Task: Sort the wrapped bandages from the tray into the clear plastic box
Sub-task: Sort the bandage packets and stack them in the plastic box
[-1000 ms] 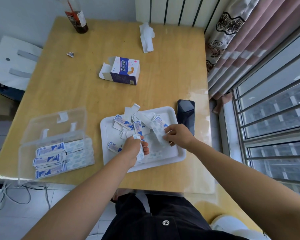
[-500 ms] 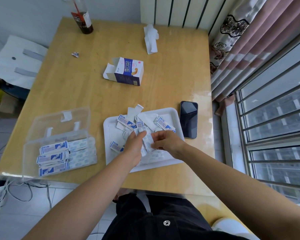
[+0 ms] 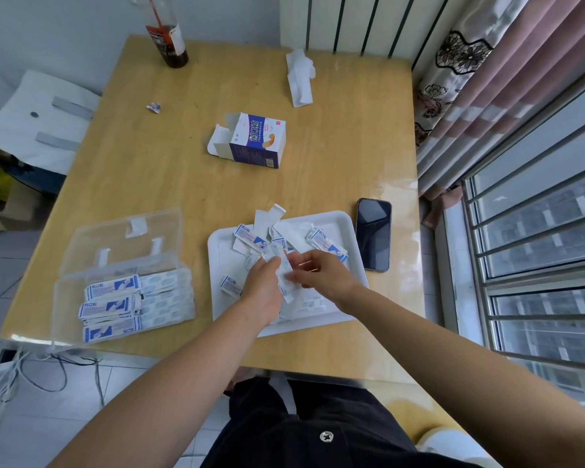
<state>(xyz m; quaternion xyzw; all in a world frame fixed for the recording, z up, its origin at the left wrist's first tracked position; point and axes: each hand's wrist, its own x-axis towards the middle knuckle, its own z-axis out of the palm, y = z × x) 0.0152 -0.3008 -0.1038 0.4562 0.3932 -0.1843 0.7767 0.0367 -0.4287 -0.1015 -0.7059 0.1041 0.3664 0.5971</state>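
Grips a thin sheaf of wrapped bandages in the left hand, just over the white tray; pinches its right edge with the right hand, fingers curled. Looks light, papery, limp and slick, likely to fan apart; best pinched flat across the middle, thumb over fingers. Runs lengthwise roughly away from the body, far end tipped left. Probably needs turning crosswise to match the rows in the clear box, blue ends left.

Your forearms are bare to the frame edge. Black garment at your lap; one round silver stud on it.
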